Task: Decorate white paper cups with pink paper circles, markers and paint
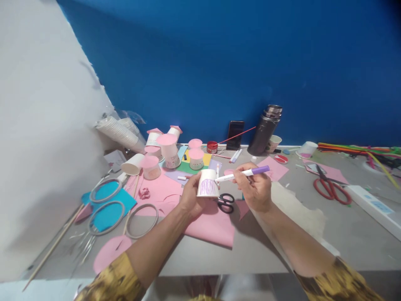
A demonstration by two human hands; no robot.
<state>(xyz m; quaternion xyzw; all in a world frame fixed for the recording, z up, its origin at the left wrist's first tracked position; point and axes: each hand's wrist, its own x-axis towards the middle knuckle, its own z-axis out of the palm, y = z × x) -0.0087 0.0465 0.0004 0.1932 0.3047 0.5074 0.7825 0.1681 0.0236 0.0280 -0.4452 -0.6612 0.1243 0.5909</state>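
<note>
Item one: paper cup, white, turned rim-down and raised over the worktop; its near wall is marked with loose purple strokes.

Item two: left grip, closed about the cup's left side and underneath; the cup is steadied there.

Item three: right grip, fingers gathered on a purple-ended marker, by which the barrel is pinched. The tip is aimed at the cup's right edge; whether contact is made cannot be told.

Step in hand, as judged: colouring of the cup's wall. By the next move, the cup seems to need to be held firm and turned slightly, so that unmarked wall is brought under the tip; light pressure is called for, lest the thin wall be dented.

Surroundings: black-handled scissors, laid just beside the cup's lower right; pink paper, spread below; white cups topped with pink discs, grouped behind to the left; dark flask, stood near the blue wall.
</note>
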